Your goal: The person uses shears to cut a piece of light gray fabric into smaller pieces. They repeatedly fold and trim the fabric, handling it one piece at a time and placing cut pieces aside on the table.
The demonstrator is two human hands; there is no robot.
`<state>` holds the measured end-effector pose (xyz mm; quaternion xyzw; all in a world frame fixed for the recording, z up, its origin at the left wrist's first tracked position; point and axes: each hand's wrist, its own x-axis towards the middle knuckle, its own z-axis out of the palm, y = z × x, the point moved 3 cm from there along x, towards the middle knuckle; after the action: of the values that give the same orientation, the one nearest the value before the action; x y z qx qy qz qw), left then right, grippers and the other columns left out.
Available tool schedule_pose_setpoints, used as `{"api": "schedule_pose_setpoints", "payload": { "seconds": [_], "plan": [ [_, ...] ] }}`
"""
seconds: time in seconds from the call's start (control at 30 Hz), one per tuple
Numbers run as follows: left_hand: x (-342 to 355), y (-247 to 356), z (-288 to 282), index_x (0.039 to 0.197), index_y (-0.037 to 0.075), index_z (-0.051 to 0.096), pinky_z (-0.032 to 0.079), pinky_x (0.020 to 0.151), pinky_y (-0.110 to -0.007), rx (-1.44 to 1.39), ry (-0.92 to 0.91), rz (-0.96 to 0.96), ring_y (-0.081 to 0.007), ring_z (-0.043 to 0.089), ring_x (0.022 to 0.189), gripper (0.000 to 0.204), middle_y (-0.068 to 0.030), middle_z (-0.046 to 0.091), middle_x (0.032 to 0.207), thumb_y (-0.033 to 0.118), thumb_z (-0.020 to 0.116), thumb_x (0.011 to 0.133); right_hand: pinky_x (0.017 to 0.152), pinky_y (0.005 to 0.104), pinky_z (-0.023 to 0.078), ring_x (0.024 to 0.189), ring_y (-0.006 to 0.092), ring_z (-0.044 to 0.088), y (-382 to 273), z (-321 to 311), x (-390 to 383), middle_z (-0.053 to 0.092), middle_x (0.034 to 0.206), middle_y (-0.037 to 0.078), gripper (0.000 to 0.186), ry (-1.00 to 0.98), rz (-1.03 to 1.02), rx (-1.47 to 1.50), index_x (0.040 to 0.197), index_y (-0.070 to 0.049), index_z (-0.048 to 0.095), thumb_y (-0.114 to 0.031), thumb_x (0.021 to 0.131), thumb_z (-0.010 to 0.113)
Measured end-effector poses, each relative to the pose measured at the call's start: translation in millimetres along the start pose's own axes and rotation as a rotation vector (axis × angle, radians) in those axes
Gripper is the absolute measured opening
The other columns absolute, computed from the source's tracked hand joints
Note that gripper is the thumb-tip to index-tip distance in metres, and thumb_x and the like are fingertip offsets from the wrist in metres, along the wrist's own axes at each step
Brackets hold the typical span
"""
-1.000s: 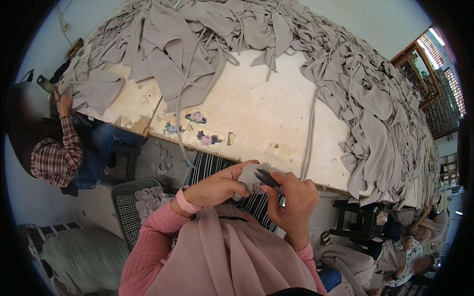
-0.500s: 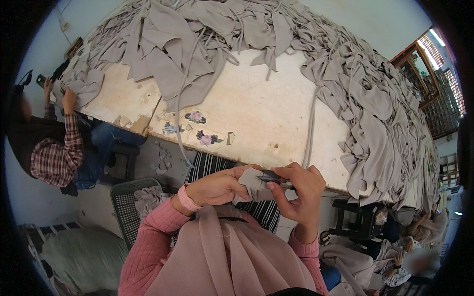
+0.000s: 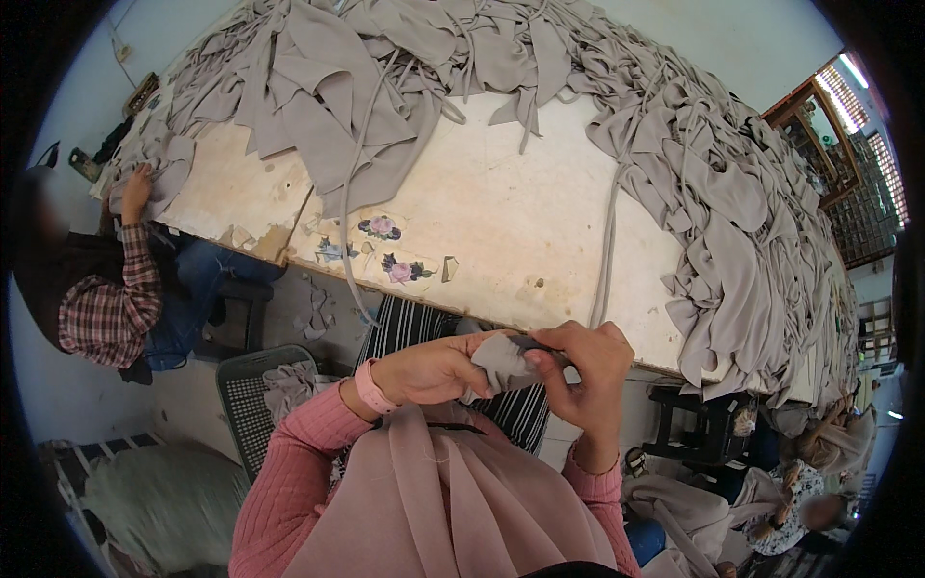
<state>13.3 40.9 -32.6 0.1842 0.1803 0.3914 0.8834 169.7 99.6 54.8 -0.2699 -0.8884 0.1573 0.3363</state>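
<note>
- Left hand (image 3: 431, 371): fingers curled, thumb pressing small grey cloth piece (image 3: 498, 359); cloth between both hands, near side of bench (image 3: 482, 212).
- Right hand (image 3: 590, 374): thumb and fingers pinched on dark tool (image 3: 523, 341), mostly hidden, at cloth's far right.
- Mesh basket (image 3: 234, 397), left: bunched cloth (image 3: 286, 387) inside.
- Flower stickers (image 3: 403, 269): bench's near left.
- Co-worker (image 3: 101, 313), left: plaid sleeves, hand on grey fabric (image 3: 171, 175).
- Grey cloth heap (image 3: 737, 197): right and far bench.

Worn table (image 3: 501, 212): heaped grey cloth (image 3: 732, 202), flower stickers (image 3: 403, 270).
</note>
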Motion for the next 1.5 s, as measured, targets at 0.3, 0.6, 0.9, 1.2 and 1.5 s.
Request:
{"api": "schedule_pose_setpoints", "payload": {
  "seconds": [0.3, 0.6, 0.9, 1.2, 1.5],
  "plan": [
    [-3.6, -0.4, 1.9, 0.142, -0.001, 0.037, 0.039, 0.100, -0.027, 0.006, -0.006, 0.104, -0.0163, 0.048, 0.126, 0.069, -0.0085, 0.053, 0.134, -0.014, 0.047, 0.075, 0.054, 0.0291, 0.031, 0.053, 0.0128, 0.052, -11.1, 8.4, -5.7, 0.057, 0.065, -0.003, 0.024, -0.063, -0.181, 0.023, 0.091, -0.014, 0.068, -0.015, 0.070, 0.076],
    [-7.9, 7.7, 6.3, 0.141, -0.004, 0.038, 0.043, 0.095, -0.029, 0.034, 0.054, 0.214, -0.0199, 0.055, 0.119, 0.070, -0.0139, 0.054, 0.134, -0.009, 0.052, 0.072, 0.055, 0.0278, 0.034, 0.056, 0.0160, 0.051, 12.4, 2.8, -27.9, 0.060, 0.066, 0.000, 0.017, 0.383, 0.128, 0.817, 0.080, -0.008, 0.067, -0.008, 0.064, 0.075],
    [-9.2, 6.6, 2.8, 0.139, -0.005, 0.040, 0.042, 0.100, -0.032, -0.042, 0.086, 0.248, -0.0219, 0.053, 0.121, 0.069, -0.0157, 0.054, 0.134, -0.012, 0.051, 0.071, 0.053, 0.0280, 0.031, 0.055, 0.0148, 0.053, 11.8, 5.8, -24.8, 0.062, 0.068, -0.003, 0.047, 0.435, 0.104, 0.245, 0.093, -0.013, 0.073, -0.002, 0.047, 0.068],
    [-9.9, 3.0, 7.9, 0.140, -0.002, 0.040, 0.039, 0.104, -0.032, -0.013, 0.084, 0.266, -0.0218, 0.052, 0.123, 0.069, -0.0130, 0.054, 0.133, -0.014, 0.053, 0.073, 0.055, 0.0265, 0.032, 0.057, 0.0156, 0.054, -3.5, 18.4, -24.7, 0.057, 0.065, -0.003, 0.040, 0.164, -0.041, 0.006, 0.092, -0.011, 0.070, -0.002, 0.053, 0.067],
    [-13.3, 10.4, 25.2, 0.128, 0.004, 0.046, 0.042, 0.089, -0.023, 0.530, 0.286, 0.373, -0.0071, 0.052, 0.110, 0.044, -0.0018, 0.058, 0.118, -0.003, 0.057, 0.086, 0.066, 0.0208, 0.038, 0.072, 0.0097, 0.047, 7.8, 14.5, -30.1, 0.055, 0.089, 0.007, 0.006, 0.296, 0.243, 0.598, 0.088, -0.001, 0.057, -0.006, 0.090, 0.059]
  ]
}}
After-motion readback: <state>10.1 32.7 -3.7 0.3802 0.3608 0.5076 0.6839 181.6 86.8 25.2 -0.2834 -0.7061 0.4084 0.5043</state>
